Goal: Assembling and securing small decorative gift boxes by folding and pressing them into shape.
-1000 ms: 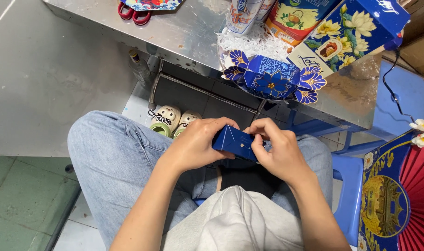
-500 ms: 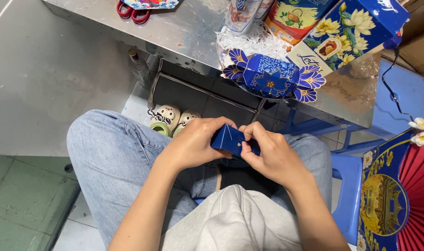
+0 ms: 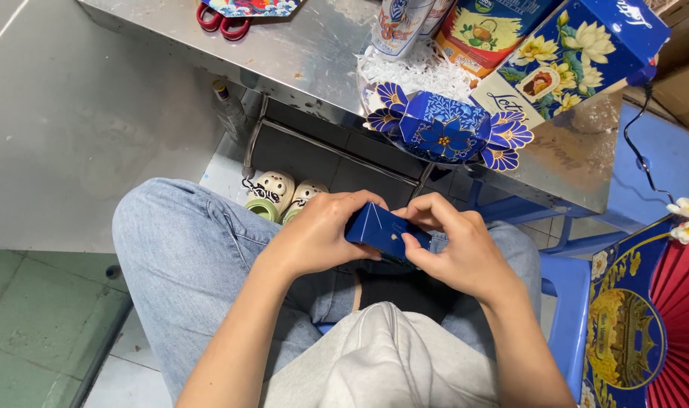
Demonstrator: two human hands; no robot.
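Observation:
Over my lap, both hands hold a small dark blue cardboard box [image 3: 380, 230]. My left hand [image 3: 319, 236] wraps its left end, fingers curled over the top. My right hand [image 3: 456, 249] grips the right end, thumb pressing on the near face. The box lies tilted, and part of it is hidden under my fingers. I sit in blue jeans [image 3: 185, 257] with a grey top below.
A steel table [image 3: 299, 53] stands ahead with a blue flower-patterned candy-shaped box [image 3: 446, 132], white paper shreds, a tall blue floral carton [image 3: 579, 53], cans and red scissors [image 3: 222, 21]. Cream clogs [image 3: 284, 195] lie under it. A blue stool and a red fan box are at right.
Both hands have turned the blue box slightly between them; my right fingers have shifted along its right end. My hands stay over my lap.

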